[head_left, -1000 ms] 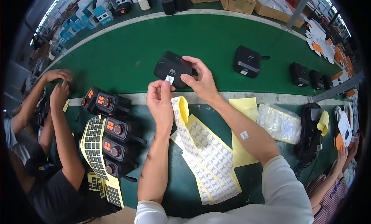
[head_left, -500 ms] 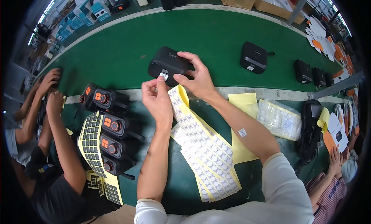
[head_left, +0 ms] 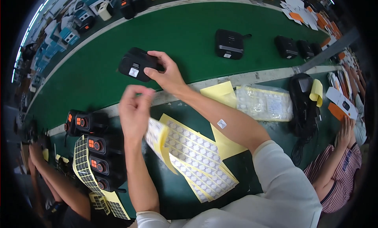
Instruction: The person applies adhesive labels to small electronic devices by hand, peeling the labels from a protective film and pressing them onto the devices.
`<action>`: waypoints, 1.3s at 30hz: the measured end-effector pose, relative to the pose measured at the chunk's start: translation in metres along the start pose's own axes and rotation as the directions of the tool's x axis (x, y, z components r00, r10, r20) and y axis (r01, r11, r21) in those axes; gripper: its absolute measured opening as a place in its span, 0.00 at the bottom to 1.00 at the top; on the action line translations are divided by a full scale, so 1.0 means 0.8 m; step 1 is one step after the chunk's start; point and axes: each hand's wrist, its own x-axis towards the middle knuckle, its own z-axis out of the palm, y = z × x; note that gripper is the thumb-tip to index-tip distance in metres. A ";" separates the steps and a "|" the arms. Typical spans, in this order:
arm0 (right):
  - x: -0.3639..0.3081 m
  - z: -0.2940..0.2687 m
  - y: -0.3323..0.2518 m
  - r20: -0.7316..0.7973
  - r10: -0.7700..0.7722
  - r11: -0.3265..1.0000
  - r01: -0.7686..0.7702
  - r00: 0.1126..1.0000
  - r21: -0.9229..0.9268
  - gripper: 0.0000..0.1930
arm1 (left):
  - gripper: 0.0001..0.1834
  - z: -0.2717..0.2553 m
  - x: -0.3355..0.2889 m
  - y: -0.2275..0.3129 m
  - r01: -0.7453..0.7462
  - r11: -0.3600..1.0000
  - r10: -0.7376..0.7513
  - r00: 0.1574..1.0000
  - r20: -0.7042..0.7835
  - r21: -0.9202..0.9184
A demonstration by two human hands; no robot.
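Step in hand, as judged: labelling of the black case [head_left: 130, 58]. A white label [head_left: 134, 72] sits on its face, just below a block of pale print; this application appears complete or nearly so. Whether the label is fully pressed down cannot be told.

The right hand [head_left: 168, 75] is closed on the black case at its right end, thumb on the labelled face just beside the label, fingers at the far edge. Most of the black case, label included, projects to the left of this grip, over the green belt [head_left: 177, 35].

The left hand [head_left: 134, 110] is apart from the black case, nearer the person, and blurred. Thumb and forefinger are drawn close together; whether anything is between them cannot be told. A curled label strip [head_left: 155, 135] lies beside its wrist, above the label sheets [head_left: 193, 147].

Next move, as judged: check that the label is flat, then set the black case down on the belt, the right hand keeping clear of the label's edge. A second case [head_left: 229, 41], likewise labelled, stands on the belt to the right.
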 end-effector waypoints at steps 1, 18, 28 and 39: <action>0.001 0.002 -0.001 -0.009 0.014 0.998 -0.013 1.000 0.063 0.29 | 0.05 0.005 -0.012 0.017 0.055 0.994 -0.072 0.978 0.198 0.091; 0.010 0.000 0.010 -0.128 -0.083 0.997 0.082 0.988 -0.006 0.30 | 0.18 0.126 -0.119 0.007 -0.013 0.858 -0.160 0.943 0.291 0.513; 0.005 0.003 0.007 -0.136 -0.073 0.996 0.080 0.988 0.048 0.29 | 0.14 0.142 -0.135 -0.007 0.242 0.948 -0.272 0.953 0.130 0.205; -0.010 0.004 -0.005 -0.024 -0.415 0.849 0.378 0.909 -0.368 0.35 | 0.14 0.137 -0.150 0.015 0.667 0.719 -0.614 0.741 0.271 -0.197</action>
